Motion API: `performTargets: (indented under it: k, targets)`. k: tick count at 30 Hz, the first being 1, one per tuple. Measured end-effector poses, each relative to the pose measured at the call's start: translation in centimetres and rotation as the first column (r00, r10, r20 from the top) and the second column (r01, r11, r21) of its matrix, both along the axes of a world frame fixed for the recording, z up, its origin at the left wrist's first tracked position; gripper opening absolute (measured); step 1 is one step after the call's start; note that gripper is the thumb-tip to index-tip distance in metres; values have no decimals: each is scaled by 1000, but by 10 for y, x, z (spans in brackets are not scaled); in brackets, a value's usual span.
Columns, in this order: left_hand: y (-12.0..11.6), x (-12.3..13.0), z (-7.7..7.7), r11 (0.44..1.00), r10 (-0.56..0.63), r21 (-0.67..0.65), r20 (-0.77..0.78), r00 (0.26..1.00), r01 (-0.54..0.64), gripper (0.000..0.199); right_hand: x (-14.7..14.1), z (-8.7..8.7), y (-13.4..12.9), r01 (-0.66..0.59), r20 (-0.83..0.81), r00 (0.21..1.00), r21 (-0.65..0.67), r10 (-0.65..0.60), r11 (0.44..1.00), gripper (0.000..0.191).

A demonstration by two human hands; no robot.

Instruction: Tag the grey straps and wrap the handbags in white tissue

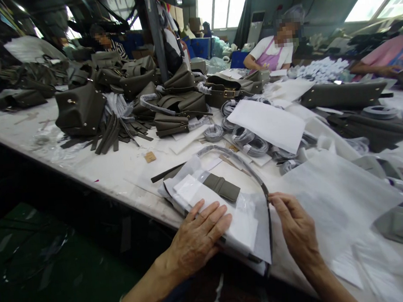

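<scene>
At the table's front edge lies a handbag [264, 239], mostly covered by white packing paper [194, 191] and clear plastic. My left hand [203, 228] rests flat on that paper, fingers stretched out. A small grey-brown leather piece with a band across it [222, 187] sits on top, partly under plastic. The plastic-wrapped bag strap [247, 163] arches over the far side and comes down on the right. There my right hand [294, 222] pinches the strap between thumb and fingers. The underside of the bag is hidden.
Grey-brown handbags [81, 110] are heaped across the table [136, 175]. Coiled wrapped straps [253, 144] lie beyond my work, under a white sheet [268, 124]. Translucent sheeting [340, 200] spreads to the right. A person in a purple apron [272, 53] works opposite; another person sits far right.
</scene>
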State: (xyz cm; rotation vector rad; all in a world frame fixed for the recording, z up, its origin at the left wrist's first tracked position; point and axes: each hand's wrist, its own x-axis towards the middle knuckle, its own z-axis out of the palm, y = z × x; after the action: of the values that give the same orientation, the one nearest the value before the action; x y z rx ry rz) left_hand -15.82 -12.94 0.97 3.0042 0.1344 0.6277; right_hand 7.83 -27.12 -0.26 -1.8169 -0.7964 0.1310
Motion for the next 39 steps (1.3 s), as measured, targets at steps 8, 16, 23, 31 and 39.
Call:
performTargets:
  k: [8,16,23,31,39]
  targets:
    - [-5,0,-23,991,71,107,78,994,-79,62,8,1,-11,-65,-429,903,-145,-4,987,60]
    - [-10,2,-29,989,105,89,148,983,-119,58,12,3,-1,-48,-491,871,-147,-31,988,65]
    - [-16,5,-26,991,105,50,260,960,-122,61,30,2,4,-130,-714,695,-17,79,991,53]
    - [-3,14,-16,986,74,106,421,904,-130,48,37,30,31,-65,-809,558,182,187,981,38]
    - [40,8,25,990,141,-95,623,769,-105,47,33,51,44,-132,-740,602,277,299,952,35]
